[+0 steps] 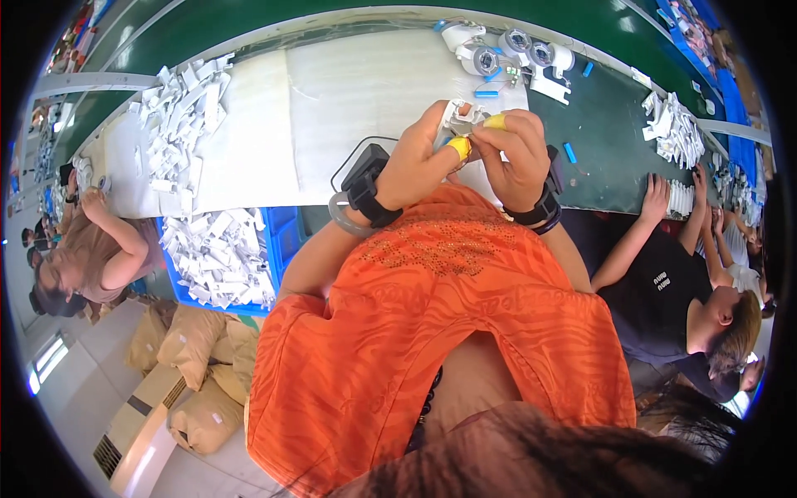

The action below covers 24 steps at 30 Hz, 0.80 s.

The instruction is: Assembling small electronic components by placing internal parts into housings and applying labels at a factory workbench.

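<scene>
Over the near edge of the bench, my left hand (413, 172) is closed round a white plastic housing (453, 111), with a yellow cover on its thumb. My right hand (516, 156) meets it from the right. Its fingers, one with a yellow cover, are pinched together at the housing's lower side, on something too small and hidden to make out. Both wrists wear dark strapped bands. Just beyond the hands lie white camera-shaped units (485, 60) with round grey-rimmed fronts, and a blue cylindrical battery (486, 95). Another blue battery (569, 153) rests on the green mat to the right.
White plastic pieces are heaped on the bench at left (184, 116) and far right (674, 129). A blue bin (282, 241) of similar pieces stands by my left arm. Co-workers sit on both sides, one's hands (656, 197) on the bench at right. Brown sacks (206, 419) lie lower left.
</scene>
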Each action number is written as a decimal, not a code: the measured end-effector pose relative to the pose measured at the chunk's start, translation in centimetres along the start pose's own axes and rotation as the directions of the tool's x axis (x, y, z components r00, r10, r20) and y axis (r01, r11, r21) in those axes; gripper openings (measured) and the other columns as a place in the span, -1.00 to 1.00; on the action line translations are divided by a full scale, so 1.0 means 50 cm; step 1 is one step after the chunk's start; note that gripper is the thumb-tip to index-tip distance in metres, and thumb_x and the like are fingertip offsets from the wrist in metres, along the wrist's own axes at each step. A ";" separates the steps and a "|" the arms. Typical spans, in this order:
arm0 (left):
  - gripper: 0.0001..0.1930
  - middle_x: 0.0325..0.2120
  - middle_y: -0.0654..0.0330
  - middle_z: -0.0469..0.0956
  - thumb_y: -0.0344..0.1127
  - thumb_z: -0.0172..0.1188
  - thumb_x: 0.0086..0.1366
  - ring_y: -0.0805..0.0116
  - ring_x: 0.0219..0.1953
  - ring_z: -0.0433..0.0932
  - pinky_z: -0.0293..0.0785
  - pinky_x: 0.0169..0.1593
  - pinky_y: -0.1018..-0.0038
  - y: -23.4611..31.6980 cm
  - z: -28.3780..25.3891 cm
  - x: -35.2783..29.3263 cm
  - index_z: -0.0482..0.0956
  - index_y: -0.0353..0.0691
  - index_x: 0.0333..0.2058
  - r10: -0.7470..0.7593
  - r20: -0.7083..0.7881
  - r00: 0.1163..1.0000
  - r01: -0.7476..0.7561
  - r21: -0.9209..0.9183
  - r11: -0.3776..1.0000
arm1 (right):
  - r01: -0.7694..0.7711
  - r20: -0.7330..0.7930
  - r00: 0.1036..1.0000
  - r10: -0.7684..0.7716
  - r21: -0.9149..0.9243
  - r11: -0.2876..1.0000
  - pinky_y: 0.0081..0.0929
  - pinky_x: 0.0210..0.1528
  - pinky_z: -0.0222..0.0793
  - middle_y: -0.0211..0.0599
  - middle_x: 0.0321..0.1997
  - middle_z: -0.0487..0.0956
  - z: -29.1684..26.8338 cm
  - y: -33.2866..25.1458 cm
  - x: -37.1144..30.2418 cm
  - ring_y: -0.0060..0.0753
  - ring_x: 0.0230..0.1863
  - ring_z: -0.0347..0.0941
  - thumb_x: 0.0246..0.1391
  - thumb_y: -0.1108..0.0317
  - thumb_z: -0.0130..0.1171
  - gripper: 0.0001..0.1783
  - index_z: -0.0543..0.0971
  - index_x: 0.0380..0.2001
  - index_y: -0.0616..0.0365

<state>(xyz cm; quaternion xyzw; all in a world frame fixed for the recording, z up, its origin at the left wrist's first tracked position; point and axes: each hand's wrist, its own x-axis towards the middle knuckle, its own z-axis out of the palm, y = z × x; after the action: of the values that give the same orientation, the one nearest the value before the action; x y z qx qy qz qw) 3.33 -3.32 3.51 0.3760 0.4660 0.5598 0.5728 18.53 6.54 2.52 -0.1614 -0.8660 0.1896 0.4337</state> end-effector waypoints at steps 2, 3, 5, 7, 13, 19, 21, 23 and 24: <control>-0.53 -0.25 0.17 0.46 -0.50 -0.11 0.28 0.51 -0.33 0.45 0.54 -0.35 0.54 -0.005 -0.001 0.003 0.19 -0.29 0.19 0.000 0.010 1.000 0.000 0.004 1.000 | -0.011 0.009 1.000 0.011 0.003 1.000 -0.34 -0.17 0.37 -0.33 -0.33 0.47 -0.003 0.001 0.000 -0.17 -0.23 0.40 -0.28 0.54 0.39 -0.69 0.64 -0.35 0.05; -0.53 -0.25 0.17 0.46 -0.51 -0.11 0.28 0.51 -0.33 0.45 0.54 -0.34 0.54 -0.008 -0.002 0.004 0.19 -0.29 0.19 0.003 0.017 1.000 -0.003 0.010 1.000 | -0.018 0.017 1.000 0.018 0.008 1.000 -0.34 -0.16 0.37 -0.33 -0.33 0.47 -0.004 0.002 -0.001 -0.17 -0.23 0.40 -0.27 0.54 0.39 -0.70 0.64 -0.35 0.05; -0.53 -0.25 0.18 0.46 -0.51 -0.12 0.27 0.51 -0.33 0.44 0.54 -0.33 0.54 -0.005 0.001 0.004 0.20 -0.29 0.18 -0.005 0.004 1.000 0.005 0.026 1.000 | -0.030 0.018 0.999 0.029 0.012 0.999 -0.34 -0.16 0.37 -0.33 -0.34 0.47 -0.001 0.006 -0.004 -0.17 -0.23 0.40 -0.27 0.53 0.39 -0.70 0.64 -0.35 0.05; -0.52 -0.26 0.18 0.46 -0.51 -0.12 0.26 0.52 -0.33 0.44 0.54 -0.33 0.54 -0.007 0.007 0.003 0.20 -0.30 0.18 -0.011 -0.011 1.000 0.012 0.048 0.999 | -0.039 0.013 0.999 0.039 0.020 0.999 -0.33 -0.16 0.36 -0.34 -0.34 0.47 -0.001 0.007 -0.009 -0.17 -0.23 0.40 -0.27 0.53 0.39 -0.70 0.64 -0.35 0.05; -0.51 -0.26 0.19 0.46 -0.52 -0.13 0.23 0.52 -0.35 0.44 0.53 -0.33 0.55 -0.016 0.012 0.001 0.22 -0.32 0.17 -0.001 -0.046 0.999 0.003 0.023 1.000 | -0.050 -0.014 0.999 0.050 0.007 0.999 -0.32 -0.16 0.36 -0.33 -0.36 0.46 0.002 0.006 -0.015 -0.17 -0.26 0.39 -0.26 0.52 0.39 -0.70 0.62 -0.34 0.05; -0.62 -0.33 0.22 0.55 -0.38 0.01 0.25 0.62 -0.45 0.45 0.39 -0.41 0.64 -0.034 0.024 -0.005 0.32 -0.31 0.05 0.104 -0.076 0.992 -0.104 0.011 0.995 | -0.059 0.040 0.998 0.057 0.034 0.998 -0.32 -0.15 0.32 -0.34 -0.38 0.45 -0.015 0.000 -0.011 -0.19 -0.29 0.38 -0.25 0.53 0.37 -0.69 0.60 -0.34 0.05; -0.63 -0.35 0.25 0.54 -0.33 0.05 0.32 0.63 -0.47 0.44 0.37 -0.44 0.64 -0.038 0.035 -0.003 0.32 -0.31 0.06 0.216 -0.093 0.972 -0.202 0.144 0.969 | -0.032 0.062 0.998 0.029 0.044 0.999 -0.33 -0.14 0.31 -0.34 -0.38 0.45 -0.022 0.004 -0.010 -0.19 -0.29 0.39 -0.24 0.54 0.36 -0.70 0.60 -0.33 0.05; -0.64 -0.36 0.26 0.54 -0.30 0.04 0.34 0.63 -0.46 0.45 0.37 -0.44 0.64 -0.035 0.040 -0.007 0.33 -0.31 0.06 0.175 -0.096 0.980 -0.163 0.118 0.980 | -0.024 0.074 0.997 0.021 0.048 0.999 -0.33 -0.14 0.31 -0.34 -0.38 0.45 -0.028 0.007 -0.011 -0.19 -0.29 0.39 -0.25 0.54 0.36 -0.69 0.60 -0.33 0.05; -0.65 -0.37 0.27 0.54 -0.27 0.04 0.37 0.62 -0.46 0.45 0.37 -0.44 0.64 -0.034 0.043 -0.008 0.34 -0.31 0.06 0.135 -0.095 0.986 -0.127 0.090 0.988 | -0.015 0.086 0.996 0.010 0.048 0.999 -0.33 -0.14 0.31 -0.34 -0.38 0.45 -0.029 0.008 -0.012 -0.19 -0.29 0.39 -0.25 0.54 0.36 -0.69 0.60 -0.33 0.05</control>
<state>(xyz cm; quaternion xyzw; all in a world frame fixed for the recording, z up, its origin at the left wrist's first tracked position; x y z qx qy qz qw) 5.89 -3.69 2.55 0.4006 0.4916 0.5947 0.4942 20.11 6.91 2.72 -0.1481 -0.8779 0.2199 0.3989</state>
